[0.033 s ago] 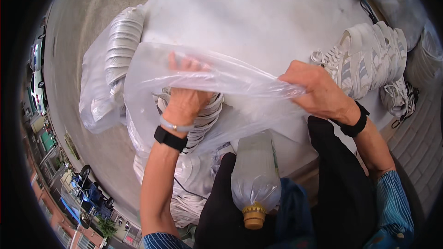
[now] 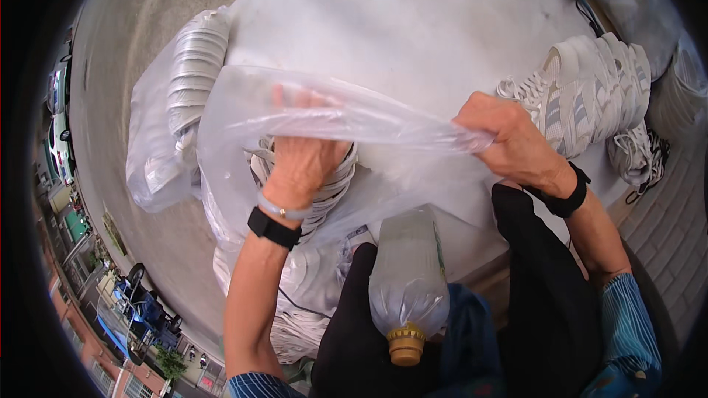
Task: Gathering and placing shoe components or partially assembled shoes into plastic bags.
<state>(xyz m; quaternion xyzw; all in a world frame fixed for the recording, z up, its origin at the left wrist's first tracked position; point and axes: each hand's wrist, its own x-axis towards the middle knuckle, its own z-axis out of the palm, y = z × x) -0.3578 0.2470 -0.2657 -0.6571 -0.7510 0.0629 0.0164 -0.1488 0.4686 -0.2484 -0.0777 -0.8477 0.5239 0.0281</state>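
Stacked pale sneakers [image 2: 594, 96] lie on a white surface [image 2: 383, 29]

plastic bag [image 2: 227, 121] — milky clear; right sleeve [image 2: 630, 320] — blue, pale-striped

This was an outdoor roadside spot: grey concrete ground [image 2: 103, 155] ran past the white sheet's [image 2: 346, 22] left edge, brick paving [image 2: 664, 243] lay off its right edge, and parked cars [image 2: 62, 149] and buildings [image 2: 77, 339] stood beyond.
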